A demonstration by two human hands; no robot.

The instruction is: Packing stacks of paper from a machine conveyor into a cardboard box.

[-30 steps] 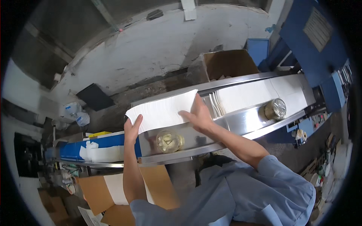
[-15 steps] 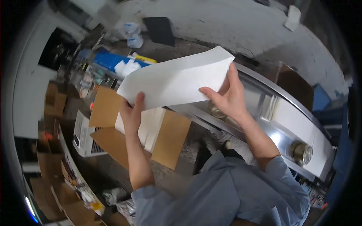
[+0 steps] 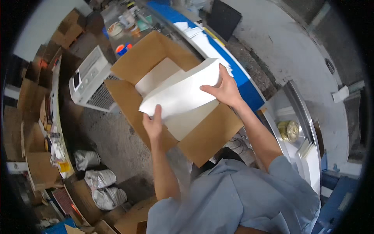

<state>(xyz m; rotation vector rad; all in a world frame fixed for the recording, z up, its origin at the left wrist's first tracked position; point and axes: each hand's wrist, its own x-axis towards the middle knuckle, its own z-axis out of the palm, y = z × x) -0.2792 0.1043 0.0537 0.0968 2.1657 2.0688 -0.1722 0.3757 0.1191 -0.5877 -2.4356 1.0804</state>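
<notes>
Between my two hands is a thick stack of white paper sheets (image 3: pixel 183 89), slightly bowed and tilted, held above an open cardboard box (image 3: pixel 212 130). My left hand (image 3: pixel 153 124) grips the near left end, thumb on top and fingers underneath. At the far right end, my right hand (image 3: pixel 223 89) is closed round the edge with its thumb lying across the top face. Inside the box, white paper (image 3: pixel 191 121) shows on both sides of the stack. The box flaps stand spread outward. The stack hides the middle of the box.
Left of the box stands a white appliance with a grille (image 3: pixel 90 80). A blue-topped surface (image 3: pixel 249 91) runs behind my right hand, and a metal tray (image 3: pixel 290 105) with a gold-coloured can (image 3: pixel 288 130) lies to the right. Silver bags (image 3: pixel 100 179) rest on the floor at lower left.
My view and body have turned left toward the box. Still in both hands, the paper stack has come from beside the metal tray to over the open box.
</notes>
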